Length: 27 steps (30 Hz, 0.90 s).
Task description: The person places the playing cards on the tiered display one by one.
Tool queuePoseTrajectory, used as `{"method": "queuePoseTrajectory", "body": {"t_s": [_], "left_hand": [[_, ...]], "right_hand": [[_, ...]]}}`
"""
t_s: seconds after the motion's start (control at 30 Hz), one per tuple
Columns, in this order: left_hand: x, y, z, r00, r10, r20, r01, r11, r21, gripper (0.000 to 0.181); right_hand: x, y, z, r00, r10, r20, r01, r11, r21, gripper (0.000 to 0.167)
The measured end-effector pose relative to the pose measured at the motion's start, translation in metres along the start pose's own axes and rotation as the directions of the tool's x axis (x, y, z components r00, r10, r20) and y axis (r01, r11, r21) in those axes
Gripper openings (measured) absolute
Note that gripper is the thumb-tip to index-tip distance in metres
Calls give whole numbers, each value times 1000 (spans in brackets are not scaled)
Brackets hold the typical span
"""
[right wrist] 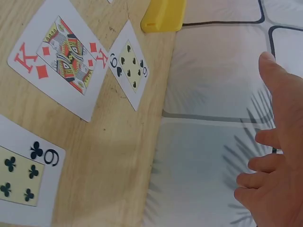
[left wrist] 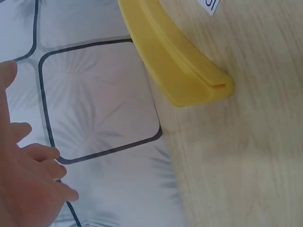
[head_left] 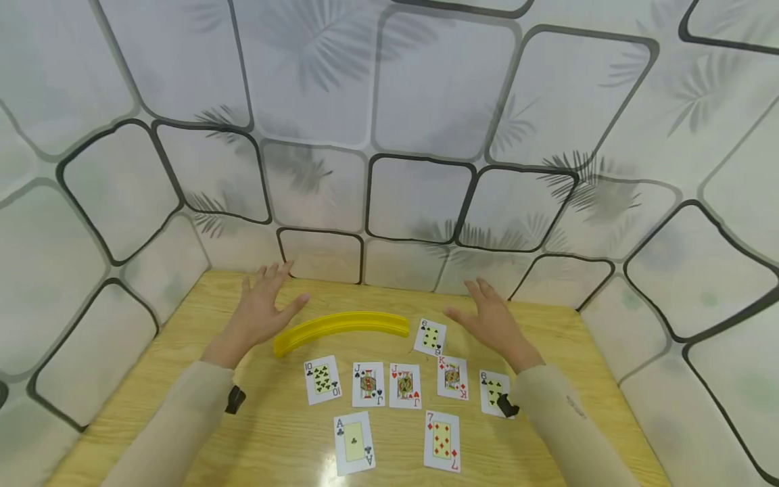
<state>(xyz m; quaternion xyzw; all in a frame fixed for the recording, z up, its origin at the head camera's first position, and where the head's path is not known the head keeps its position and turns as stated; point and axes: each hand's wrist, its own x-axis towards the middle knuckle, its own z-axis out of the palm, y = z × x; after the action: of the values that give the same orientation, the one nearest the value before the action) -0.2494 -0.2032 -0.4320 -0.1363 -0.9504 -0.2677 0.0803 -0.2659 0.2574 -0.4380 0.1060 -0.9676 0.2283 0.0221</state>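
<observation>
My left hand (head_left: 264, 312) hovers with spread fingers beside the left end of a curved yellow card holder (head_left: 341, 323), holding nothing. Over the right side, my right hand (head_left: 491, 326) is also raised and holds nothing; the six of spades (head_left: 431, 337) is nearest to it. Face up in a row lie the ten of clubs (head_left: 323, 379), jack of spades (head_left: 368, 384), jack of hearts (head_left: 405, 385), king of diamonds (head_left: 452, 377) and six of clubs (head_left: 491, 389), partly covered by the right wrist strap. The holder's groove (left wrist: 189, 61) shows no card in the left wrist view.
Closer to me lie the ace of clubs (head_left: 354, 443) and the seven of diamonds (head_left: 442, 441). Everything rests on a light wooden table (head_left: 268, 433). Patterned white walls (head_left: 420, 196) enclose its back and sides.
</observation>
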Motion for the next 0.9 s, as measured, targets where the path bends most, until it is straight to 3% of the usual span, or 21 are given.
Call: {"method": "queuePoseTrajectory", "body": {"t_s": [0.23, 0.47, 0.63, 0.9], "left_hand": [[-22, -10, 3, 994, -101, -36, 92, 977, -190, 79], [-37, -22, 12, 974, -198, -113, 150, 929, -337, 62], [-47, -31, 22, 958, -257, -129, 194, 909, -369, 52], [-64, -42, 37, 946, -303, -113, 237, 888, -395, 48]], "right_hand": [[-11, 7, 6, 999, 4, -36, -1, 998, 69, 90], [-22, 20, 15, 998, 38, -51, -31, 991, 131, 79], [-31, 28, 22, 998, 48, -34, -42, 983, 179, 73], [-51, 39, 42, 994, 106, 36, -112, 963, 244, 66]]}}
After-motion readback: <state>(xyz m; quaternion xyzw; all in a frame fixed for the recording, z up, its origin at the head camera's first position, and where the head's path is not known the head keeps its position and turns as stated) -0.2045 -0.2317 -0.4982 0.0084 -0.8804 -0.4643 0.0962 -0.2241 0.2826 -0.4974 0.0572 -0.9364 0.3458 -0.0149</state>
